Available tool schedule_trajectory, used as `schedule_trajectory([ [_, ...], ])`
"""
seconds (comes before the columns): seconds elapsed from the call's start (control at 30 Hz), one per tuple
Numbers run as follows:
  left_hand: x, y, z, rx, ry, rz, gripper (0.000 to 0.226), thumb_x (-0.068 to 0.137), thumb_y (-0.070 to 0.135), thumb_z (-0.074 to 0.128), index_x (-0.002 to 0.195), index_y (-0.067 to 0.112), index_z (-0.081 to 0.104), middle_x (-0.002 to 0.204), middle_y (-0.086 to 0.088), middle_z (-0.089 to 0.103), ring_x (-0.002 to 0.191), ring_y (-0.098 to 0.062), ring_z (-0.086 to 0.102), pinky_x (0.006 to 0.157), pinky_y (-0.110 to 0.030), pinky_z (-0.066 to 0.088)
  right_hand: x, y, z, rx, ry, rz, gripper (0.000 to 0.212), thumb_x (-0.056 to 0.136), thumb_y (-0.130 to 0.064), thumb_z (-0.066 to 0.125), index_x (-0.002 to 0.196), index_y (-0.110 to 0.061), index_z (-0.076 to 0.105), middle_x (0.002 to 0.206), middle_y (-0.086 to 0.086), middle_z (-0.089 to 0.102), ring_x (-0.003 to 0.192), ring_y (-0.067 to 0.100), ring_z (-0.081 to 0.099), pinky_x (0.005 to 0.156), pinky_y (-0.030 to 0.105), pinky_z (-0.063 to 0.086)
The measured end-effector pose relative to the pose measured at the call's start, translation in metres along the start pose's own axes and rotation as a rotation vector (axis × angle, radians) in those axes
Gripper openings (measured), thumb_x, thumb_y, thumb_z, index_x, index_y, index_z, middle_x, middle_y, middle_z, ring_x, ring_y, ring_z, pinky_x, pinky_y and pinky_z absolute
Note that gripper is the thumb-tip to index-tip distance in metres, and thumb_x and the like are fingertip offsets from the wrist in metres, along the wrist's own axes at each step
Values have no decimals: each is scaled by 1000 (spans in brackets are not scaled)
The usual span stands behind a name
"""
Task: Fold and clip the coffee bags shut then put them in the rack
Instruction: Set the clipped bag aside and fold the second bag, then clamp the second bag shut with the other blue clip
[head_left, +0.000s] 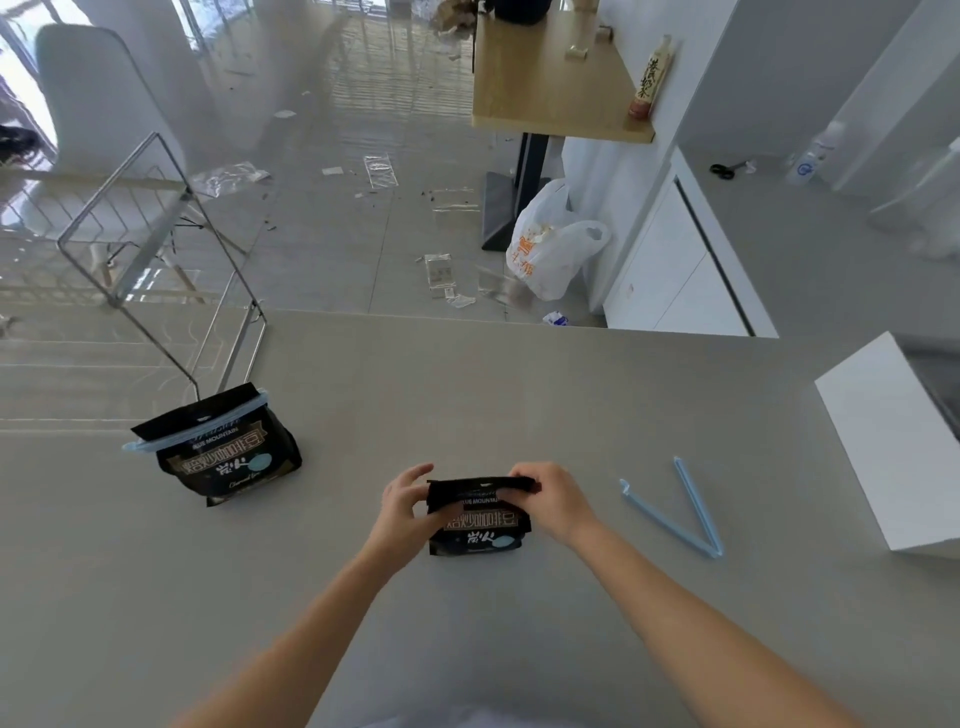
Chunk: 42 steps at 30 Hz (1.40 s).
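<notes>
1. A small black foil coffee bag with white and gold lettering stands upright on the counter, near its front edge and between both hands. Its top strip is bent over, and what it holds cannot be seen.
2. The left hand holds the bag's left upper corner, thumb on the front and fingers loosely spread behind.
3. The right hand pinches the right end of the folded top, fingers curled over the edge.
4. A long light-blue plastic sealing clip lies to the right, splayed open in a V.
5. A second black coffee bag stands to the left, with a blue clip across its folded top.
6. Just behind it stands a silver wire rack.
7. The grey matte countertop also bears a white box at its right.
8. Beyond it, a white plastic carrier bag sits on a littered tiled floor beside a wooden table.
</notes>
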<state>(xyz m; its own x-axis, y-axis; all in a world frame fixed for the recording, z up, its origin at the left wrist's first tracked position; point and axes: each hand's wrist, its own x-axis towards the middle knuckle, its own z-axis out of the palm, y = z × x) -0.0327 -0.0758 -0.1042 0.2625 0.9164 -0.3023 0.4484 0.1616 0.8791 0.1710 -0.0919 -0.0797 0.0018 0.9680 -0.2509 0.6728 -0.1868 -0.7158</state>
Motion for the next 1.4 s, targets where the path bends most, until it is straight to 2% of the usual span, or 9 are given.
schedule_trajectory([
  [0.1,-3,-5,6,-15,135,107,11,83,13,67,92,15,73,132,4,49,127,-15,32,105,-31,26,4,1,-5,-119,65,-115,9,79,-32,70,77,-24,64,77,-10,64,76,13,57,69,37,50],
  [0.3,3,-3,11,-153,71,21,15,83,8,66,97,10,70,123,-4,56,119,-26,47,102,-50,42,0,7,3,-95,131,-70,6,78,-29,71,78,-24,67,79,-7,70,74,15,60,68,37,52],
  [0.6,-6,-9,20,-300,8,-43,21,78,1,69,86,20,66,117,-4,55,109,-17,52,83,-16,46,-24,56,-11,226,57,151,29,75,-29,76,102,-23,66,96,-4,66,92,10,60,80,27,46],
  [0.77,-5,-9,23,-331,63,-38,14,78,-3,68,89,6,67,113,-11,56,96,-13,55,67,-3,46,-58,122,-28,-115,591,399,37,75,-6,74,110,-6,63,117,19,58,112,37,50,93,44,41],
  [0.9,2,-1,14,-319,-13,-105,12,82,9,67,85,21,66,101,1,56,88,-9,57,60,-2,45,-78,159,-47,-158,565,648,45,78,-9,70,121,-9,58,130,23,47,120,42,42,93,48,40],
  [1.07,-1,1,23,-171,-291,-84,10,81,8,68,85,18,68,92,6,58,85,-8,58,66,-8,47,-88,177,-41,-180,466,628,27,75,-2,72,100,-9,67,121,22,49,114,42,43,95,42,40],
  [1.2,-12,-3,39,-303,-190,-104,8,82,7,67,86,14,68,96,-2,62,86,-14,61,68,-12,51,-82,172,-33,-117,503,564,13,72,3,73,78,-8,69,102,22,56,99,40,53,85,38,43],
  [1.3,-12,-4,38,-315,-184,-109,9,83,7,66,87,14,68,95,-4,63,86,-17,62,65,-11,51,-73,157,-35,160,449,552,7,77,1,70,77,-5,65,79,17,63,72,30,58,67,34,46],
  [1.4,-10,-2,37,-308,-194,-126,9,83,11,67,91,14,68,98,-5,65,85,-13,63,63,-10,50,-70,132,-37,435,350,432,14,82,5,64,77,-8,61,77,13,60,63,16,51,54,14,46],
])
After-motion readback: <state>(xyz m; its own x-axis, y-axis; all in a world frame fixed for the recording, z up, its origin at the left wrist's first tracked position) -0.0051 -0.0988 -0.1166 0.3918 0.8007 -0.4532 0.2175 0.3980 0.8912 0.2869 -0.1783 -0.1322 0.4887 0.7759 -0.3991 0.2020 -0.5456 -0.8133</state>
